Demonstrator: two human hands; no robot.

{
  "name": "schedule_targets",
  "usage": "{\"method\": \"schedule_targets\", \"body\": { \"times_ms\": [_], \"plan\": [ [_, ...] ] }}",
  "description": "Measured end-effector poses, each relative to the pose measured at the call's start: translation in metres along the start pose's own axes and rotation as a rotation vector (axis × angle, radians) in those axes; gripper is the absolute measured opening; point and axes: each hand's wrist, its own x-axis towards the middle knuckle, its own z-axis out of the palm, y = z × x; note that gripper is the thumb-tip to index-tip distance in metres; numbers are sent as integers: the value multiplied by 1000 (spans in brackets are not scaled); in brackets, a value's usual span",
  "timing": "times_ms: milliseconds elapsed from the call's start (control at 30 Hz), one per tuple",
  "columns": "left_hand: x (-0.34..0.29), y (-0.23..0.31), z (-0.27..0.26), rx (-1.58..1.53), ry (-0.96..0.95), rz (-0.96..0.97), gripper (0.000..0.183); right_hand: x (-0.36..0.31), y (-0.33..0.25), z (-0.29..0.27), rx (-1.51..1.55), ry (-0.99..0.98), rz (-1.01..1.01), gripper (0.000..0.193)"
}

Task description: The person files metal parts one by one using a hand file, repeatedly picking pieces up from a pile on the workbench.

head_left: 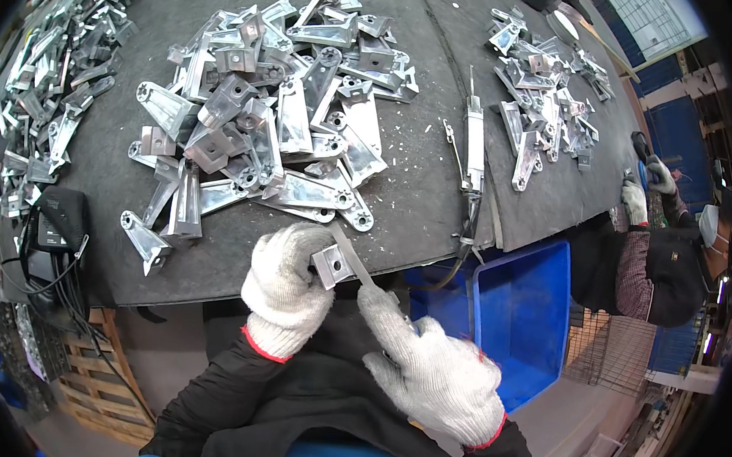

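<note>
Right hand (436, 376), forefinger outstretched, grips a flat tool (352, 256) whose length slants up and leftward, just beside the right edge of the bracket (327, 271) that the curled left hand (285, 287) clasps.

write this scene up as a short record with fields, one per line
left: white-gloved left hand, gripping a silver metal bracket
right: white-gloved right hand, holding a flat grey metal strip beside the bracket; contact unclear
surface: dark grey worktop
parts: three piles of silver metal brackets
tool: slim silver cylindrical tool, lying between the centre and right piles
container: blue rectangular plastic bin
nearby: person in dark clothing, far right
</note>
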Motion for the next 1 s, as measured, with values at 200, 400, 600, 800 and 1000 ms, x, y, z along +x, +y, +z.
{"method": "schedule_targets", "body": {
  "times_ms": [200, 400, 600, 800, 1000],
  "plan": [
    [13, 9, 4, -9, -57, -32, 34, 20, 52, 0, 328, 221, -47, 83],
    [63, 73, -2, -537, -224, 1, 46, 81, 73, 1, 735, 409, -296, 89],
    [161, 93, 125, -1, -650, -337, 46, 85, 79, -6, 643, 245, -135, 72],
    [216, 155, 176, -81, -584, -207, 59, 78, 81, -9, 686, 297, -143, 76],
    [288, 89, 116, 887, -414, 27, 59, 92, 98, -14, 618, 193, -203, 101]
  ]
}}
